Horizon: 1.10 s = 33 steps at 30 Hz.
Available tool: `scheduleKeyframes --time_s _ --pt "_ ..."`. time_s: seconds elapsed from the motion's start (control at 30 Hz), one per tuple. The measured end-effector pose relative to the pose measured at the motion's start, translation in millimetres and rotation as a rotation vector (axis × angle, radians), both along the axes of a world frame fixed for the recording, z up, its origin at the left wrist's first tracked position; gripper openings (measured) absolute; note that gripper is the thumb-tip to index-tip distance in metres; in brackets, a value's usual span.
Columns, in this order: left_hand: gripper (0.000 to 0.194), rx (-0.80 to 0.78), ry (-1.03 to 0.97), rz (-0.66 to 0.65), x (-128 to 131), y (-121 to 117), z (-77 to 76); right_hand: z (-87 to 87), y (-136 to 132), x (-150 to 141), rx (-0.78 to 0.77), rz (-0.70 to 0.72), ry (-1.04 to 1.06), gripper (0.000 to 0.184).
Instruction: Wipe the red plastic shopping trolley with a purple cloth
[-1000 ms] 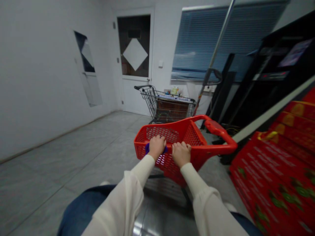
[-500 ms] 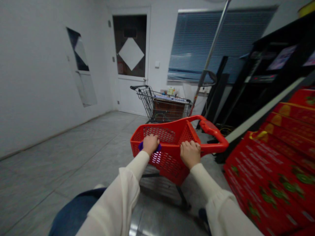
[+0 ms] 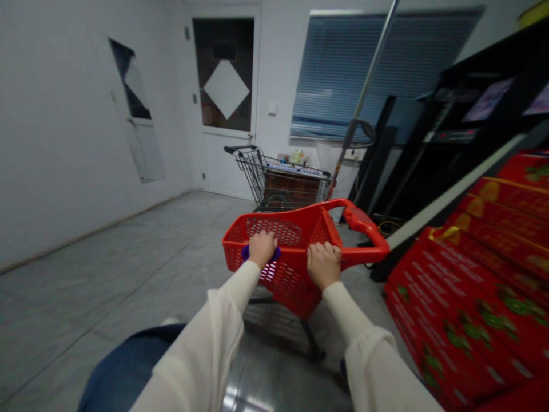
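Note:
A red plastic shopping cart (image 3: 295,280) with perforated basket walls stands in front of me, its handle towards the right. My left hand (image 3: 262,249) is closed at the cart's near rim, over a purple cloth-like piece (image 3: 274,255) that shows on both sides of the fingers. Further right, my right hand (image 3: 324,264) grips the same rim near the handle end, fingers curled over the top edge. The palm sides of both hands are hidden.
Behind the red cart stands a black wire shopping cart (image 3: 283,180) by a brown box-like piece. Stacked red cartons (image 3: 467,303) rise close on my right. A slanting metal pole (image 3: 372,74) crosses the blinds. A white door (image 3: 227,163) is at the back.
The red cart has shifted slightly left in view, and my right hand has moved left with it. My left hand and the purple piece stay almost in place. The background has drifted slightly up and left.

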<state>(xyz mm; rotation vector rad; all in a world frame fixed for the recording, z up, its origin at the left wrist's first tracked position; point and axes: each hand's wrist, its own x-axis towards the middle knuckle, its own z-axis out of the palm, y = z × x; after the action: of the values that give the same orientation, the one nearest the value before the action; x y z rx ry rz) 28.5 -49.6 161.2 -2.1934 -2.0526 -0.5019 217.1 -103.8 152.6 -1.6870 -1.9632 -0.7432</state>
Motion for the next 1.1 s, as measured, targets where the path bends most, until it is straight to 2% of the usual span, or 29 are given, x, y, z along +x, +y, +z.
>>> scheduleKeyframes --time_s 0.1,0.17,0.27,0.4,0.5,0.6,0.67,0.73,0.8,0.9,1.0,1.1 --pt "0.033 0.034 -0.026 -0.075 31 -4 2.7 -0.5 1 -5 0.014 0.000 0.006 0.029" --pt "0.033 0.048 -0.043 -0.129 40 -6 2.3 -0.5 0 -6 0.023 -0.001 0.007 0.029" --pt "0.033 0.039 -0.048 -0.148 22 -4 -1.6 0.1 -2 -6 0.030 -0.001 0.012 0.028" --pt "0.033 0.033 -0.014 -0.048 -13 2 -5.1 0.1 -2 -12 0.019 0.001 0.023 0.029" --pt "0.032 0.017 -0.009 -0.003 -6 2 -1.4 -0.1 0 -20 0.004 0.002 0.024 0.030" --pt "0.032 0.017 -0.021 -0.046 15 -1 4.2 2.6 -1 -24 -0.028 0.018 0.008 0.030" --pt "0.032 0.019 -0.030 -0.081 20 -1 5.9 7.5 -4 -20 -0.050 0.045 -0.012 0.028" --pt "0.032 0.005 -0.029 -0.091 13 2 5.2 14.4 -10 -9 -0.024 0.030 0.001 0.025" --pt "0.033 -0.007 -0.021 -0.080 1 7 3.2 21.5 -16 6 0.049 -0.047 0.046 0.024" --pt "0.033 -0.013 -0.018 -0.028 -7 10 2.5 27.9 -21 24 0.086 -0.125 0.033 0.030" --pt "0.032 -0.021 -0.040 -0.021 11 4 7.7 27.7 -20 29 0.083 -0.137 -0.006 0.032" --pt "0.032 0.010 -0.081 -0.107 38 -6 13.6 25.6 -19 26 0.099 -0.147 -0.011 0.031"
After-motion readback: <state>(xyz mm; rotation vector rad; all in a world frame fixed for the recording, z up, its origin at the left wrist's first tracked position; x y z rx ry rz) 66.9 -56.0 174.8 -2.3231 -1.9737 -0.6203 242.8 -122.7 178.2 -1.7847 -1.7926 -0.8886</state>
